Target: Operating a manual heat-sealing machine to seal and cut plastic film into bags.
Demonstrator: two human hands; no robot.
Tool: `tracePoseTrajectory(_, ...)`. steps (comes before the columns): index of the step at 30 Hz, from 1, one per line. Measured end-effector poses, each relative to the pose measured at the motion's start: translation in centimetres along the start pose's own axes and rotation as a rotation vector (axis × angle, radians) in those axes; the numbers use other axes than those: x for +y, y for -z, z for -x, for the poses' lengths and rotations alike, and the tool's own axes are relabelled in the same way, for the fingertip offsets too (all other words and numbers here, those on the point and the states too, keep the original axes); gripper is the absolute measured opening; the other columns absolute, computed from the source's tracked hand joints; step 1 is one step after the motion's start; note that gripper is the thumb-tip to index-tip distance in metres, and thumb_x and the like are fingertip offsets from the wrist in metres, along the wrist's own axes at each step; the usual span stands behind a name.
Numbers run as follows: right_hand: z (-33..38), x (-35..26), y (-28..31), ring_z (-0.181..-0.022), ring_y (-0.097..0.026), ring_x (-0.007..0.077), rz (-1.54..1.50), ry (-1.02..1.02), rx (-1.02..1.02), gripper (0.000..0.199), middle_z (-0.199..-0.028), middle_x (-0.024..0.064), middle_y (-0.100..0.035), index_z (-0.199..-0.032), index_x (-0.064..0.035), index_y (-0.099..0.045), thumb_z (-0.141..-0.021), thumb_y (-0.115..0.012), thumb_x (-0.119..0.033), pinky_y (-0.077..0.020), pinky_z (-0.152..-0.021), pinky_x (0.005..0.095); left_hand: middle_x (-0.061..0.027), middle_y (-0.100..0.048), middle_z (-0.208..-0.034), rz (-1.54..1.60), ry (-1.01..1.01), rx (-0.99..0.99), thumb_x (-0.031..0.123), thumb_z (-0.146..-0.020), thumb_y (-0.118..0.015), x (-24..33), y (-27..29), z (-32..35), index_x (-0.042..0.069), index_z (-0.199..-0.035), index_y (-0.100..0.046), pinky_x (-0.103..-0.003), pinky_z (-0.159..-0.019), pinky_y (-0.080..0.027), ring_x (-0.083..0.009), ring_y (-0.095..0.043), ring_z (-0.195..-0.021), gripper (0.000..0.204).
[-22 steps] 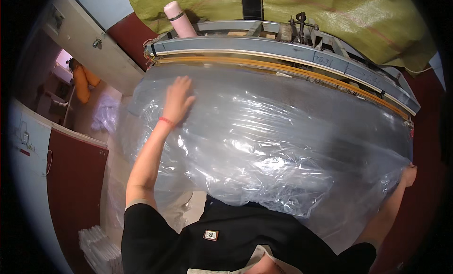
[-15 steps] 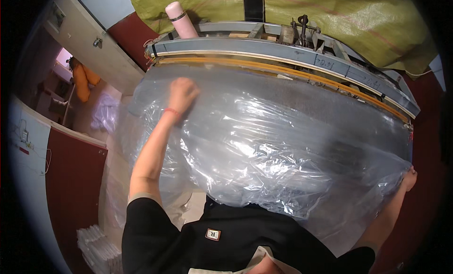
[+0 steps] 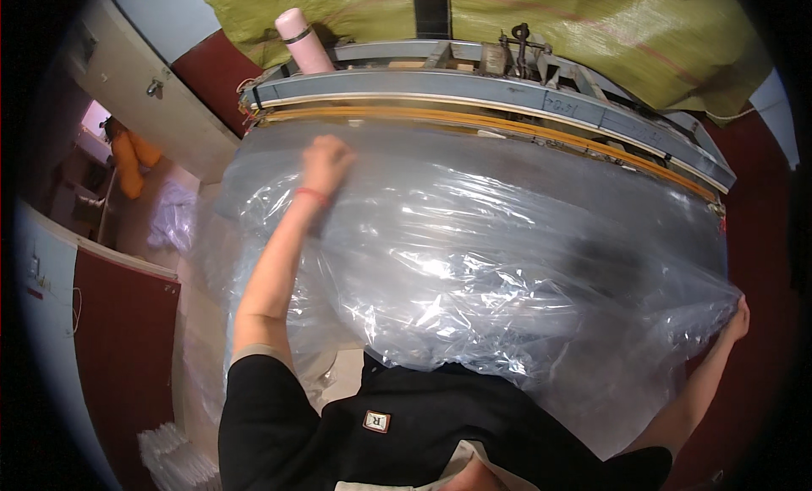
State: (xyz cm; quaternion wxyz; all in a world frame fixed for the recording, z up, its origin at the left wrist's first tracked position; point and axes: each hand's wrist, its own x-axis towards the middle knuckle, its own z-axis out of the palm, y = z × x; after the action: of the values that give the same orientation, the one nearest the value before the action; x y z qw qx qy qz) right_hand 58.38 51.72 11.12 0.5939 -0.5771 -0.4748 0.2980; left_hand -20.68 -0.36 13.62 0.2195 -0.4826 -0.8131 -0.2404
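Observation:
A large sheet of clear plastic film (image 3: 440, 237) spreads before me, glossy and wrinkled, its near part hanging down against my body. My left hand (image 3: 328, 161) is on the film's far left part, fingers curled and slightly blurred; whether film is caught in them is hidden. At the far right, my right hand (image 3: 739, 318) pinches the film's edge, and creases run from the fingers into the sheet. Beyond the film lies a long grey metal bar (image 3: 406, 87) with an orange strip (image 3: 406, 114) along its near side.
A pink bottle (image 3: 303, 41) stands behind the bar on the left, near a metal clamp-like fitting (image 3: 520, 51). Yellow-green woven sheeting (image 3: 609, 26) covers the back. At left are an open door (image 3: 152, 76), an orange object (image 3: 127, 157) and stacked clear plastic (image 3: 173, 453).
The view has shifted a little, so the bar and bottle appear farther left. My right hand still holds the edge, with the film there pulled tauter. My left hand has barely moved.

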Motion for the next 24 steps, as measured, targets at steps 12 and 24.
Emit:
tracePoseTrajectory(12,2.8,-1.1,-21.9,-0.081,-0.054,0.0238,0.406,0.565,0.059,0.027,-0.081,0.0146,-0.057,-0.083,-0.002,-0.054,-0.079,-0.053,-0.028,-0.0404,-0.072,0.0343,0.0007,-0.045,-0.061,0.384,0.642,0.518,0.018,-0.081,-0.05,-12.8,-3.9,-1.9,0.005,-0.071,-0.047,-0.023,-0.051,-0.037,-0.0077,-0.041,-0.055,0.016)
tracePoseTrajectory(24,2.9,-1.5,-27.6,-0.061,-0.052,0.0134,0.062,0.349,0.031,0.019,-0.065,0.0042,-0.054,-0.073,-0.0037,-0.053,-0.075,-0.061,-0.021,-0.0418,-0.061,0.0247,0.0059,-0.043,-0.058,0.61,0.676,0.514,0.016,-0.077,-0.059,-18.0,-6.8,-4.6,0.009,-0.062,-0.049,-0.018,-0.047,-0.026,-0.0044,-0.034,-0.051,0.019)
